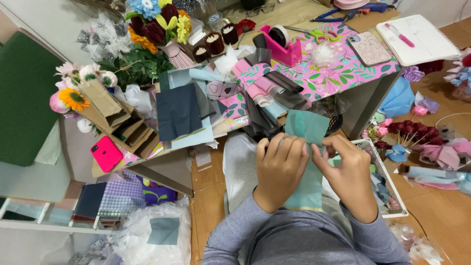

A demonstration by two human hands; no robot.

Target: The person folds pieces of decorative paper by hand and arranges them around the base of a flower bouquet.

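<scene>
Teal paper sheet (307,128) between both hands (314,169), beside wire basket (392,196) of scraps.

The paper sheet (306,128) is teal. The bench (343,73) wears pink covering patterned with green leaves. The tape dispenser (284,49) and phone (106,153) are hot pink, the sleeves (235,235) grey, the folded sheet (179,110) dark slate, the sunflower (73,99) orange-yellow.
</scene>
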